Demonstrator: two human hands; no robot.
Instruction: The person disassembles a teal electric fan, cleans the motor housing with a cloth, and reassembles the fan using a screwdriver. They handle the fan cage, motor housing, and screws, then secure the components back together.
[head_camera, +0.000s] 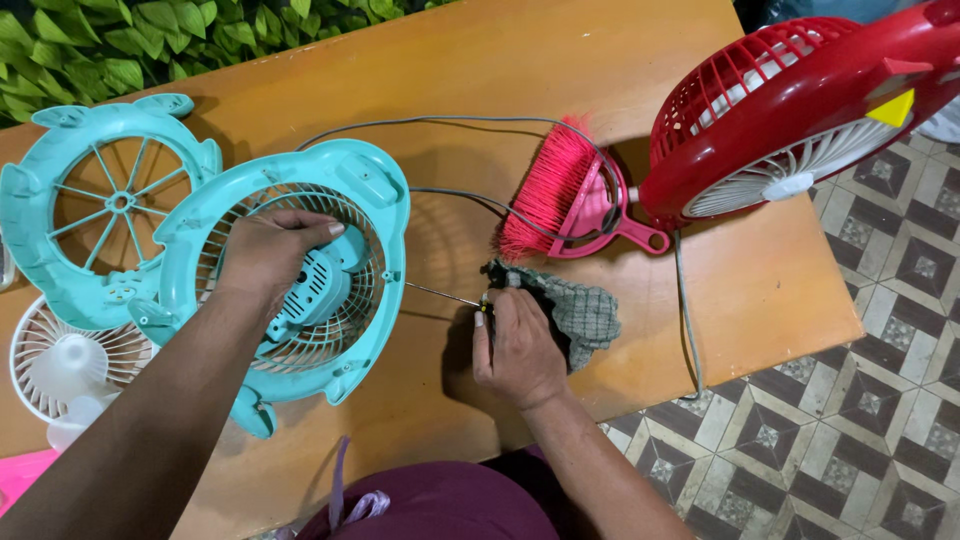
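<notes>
No packages, labels, signs or screens show anywhere here.

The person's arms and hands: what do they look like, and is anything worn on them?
Both forearms are bare, with no sleeves in view. The left hand and the right hand wear no gloves, and no rings, watch or bracelet show. The fingernails are short and unpainted. Lower down, a maroon garment covers the body.

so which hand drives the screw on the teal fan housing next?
Likely right: the right hand holds the screwdriver, its tip near the teal fan housing. The left hand steadies the housing.
</notes>
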